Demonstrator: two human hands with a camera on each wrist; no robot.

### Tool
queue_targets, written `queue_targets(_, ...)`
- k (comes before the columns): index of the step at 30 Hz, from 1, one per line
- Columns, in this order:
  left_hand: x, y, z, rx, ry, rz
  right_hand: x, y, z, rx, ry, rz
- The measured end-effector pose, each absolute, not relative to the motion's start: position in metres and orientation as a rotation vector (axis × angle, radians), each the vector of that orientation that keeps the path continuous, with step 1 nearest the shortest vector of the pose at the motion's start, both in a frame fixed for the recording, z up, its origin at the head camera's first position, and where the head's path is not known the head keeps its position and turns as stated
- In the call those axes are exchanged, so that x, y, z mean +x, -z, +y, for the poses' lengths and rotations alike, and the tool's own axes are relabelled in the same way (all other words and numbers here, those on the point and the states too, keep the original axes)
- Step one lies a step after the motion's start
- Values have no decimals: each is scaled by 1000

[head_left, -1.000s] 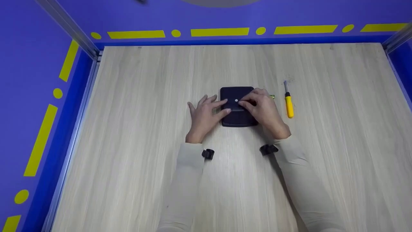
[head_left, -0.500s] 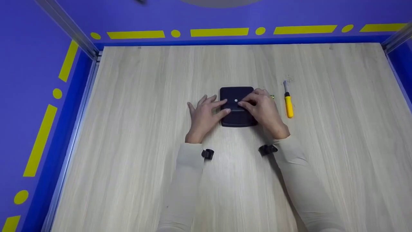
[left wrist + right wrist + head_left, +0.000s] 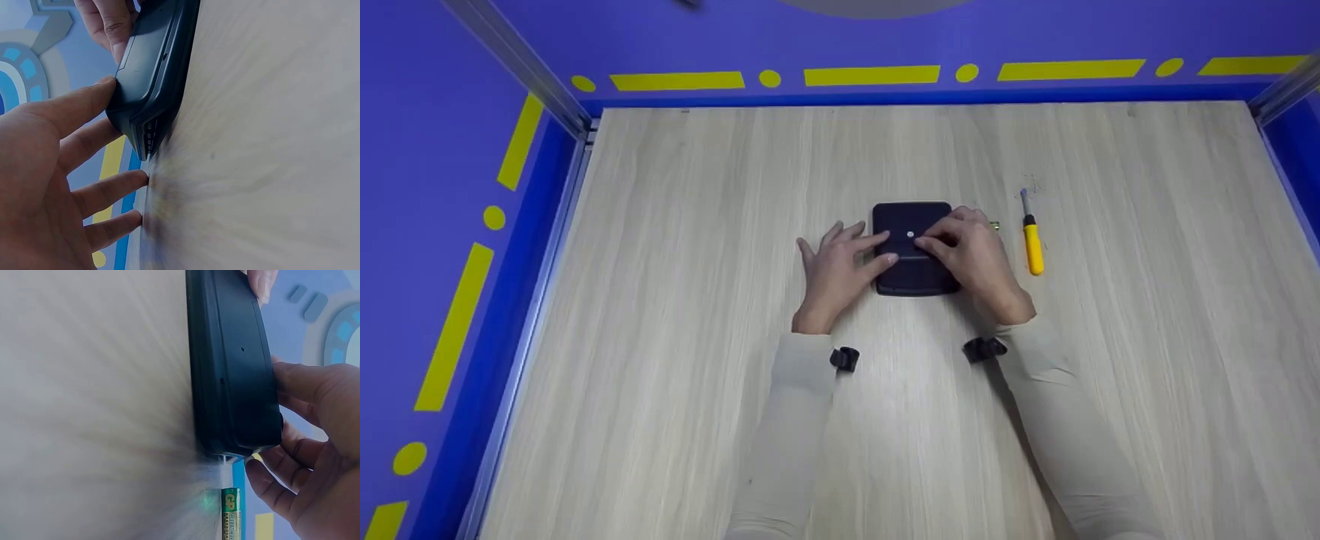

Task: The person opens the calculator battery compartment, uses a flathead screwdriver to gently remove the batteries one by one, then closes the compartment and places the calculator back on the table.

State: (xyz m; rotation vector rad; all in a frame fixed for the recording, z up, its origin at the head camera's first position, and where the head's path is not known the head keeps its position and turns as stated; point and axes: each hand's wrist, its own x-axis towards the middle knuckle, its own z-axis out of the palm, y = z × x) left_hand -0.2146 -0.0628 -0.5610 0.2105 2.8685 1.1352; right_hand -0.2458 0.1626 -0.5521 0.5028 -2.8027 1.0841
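Note:
A black boxy plastic device (image 3: pixel 916 279) lies on the table, with a small white round spot (image 3: pixel 910 235) on its upper face. From the left, my left hand (image 3: pixel 838 266) rests its thumb and forefinger on the device, both fairly straight; its other fingers spread toward the table. My right hand (image 3: pixel 976 251) holds the device from the right, fingers bent, with thumb and forefinger tips close together right beside the white spot. In the right wrist view its other fingers curl near the device's far end. Whether anything small sits between those fingertips I cannot tell.
A green GP battery (image 3: pixel 231 514) lies just beyond my right hand, mostly hidden in the head view. Further right is a yellow-handled screwdriver (image 3: pixel 1033 246), its tip near some dark specks. Blue walls with yellow markings (image 3: pixel 872 75) border the wooden table (image 3: pixel 682 300).

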Motion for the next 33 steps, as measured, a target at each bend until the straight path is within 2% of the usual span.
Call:
queue_targets(9, -214, 556, -62, 240, -1134, 2845, -241, 540, 167, 408, -1124, -2841)
queue_targets(14, -214, 552, -61, 221, -1331, 2812, -239, 533, 172, 274, -1155, -2875)
queue_targets(27, -216, 548, -60, -174, -1884, 2287, -236, 537, 180, 23, -1293, -2987)
queue_targets(33, -216, 548, -61, -227, -2038, 2060, -237, 536, 181, 13, -1392, -3029)
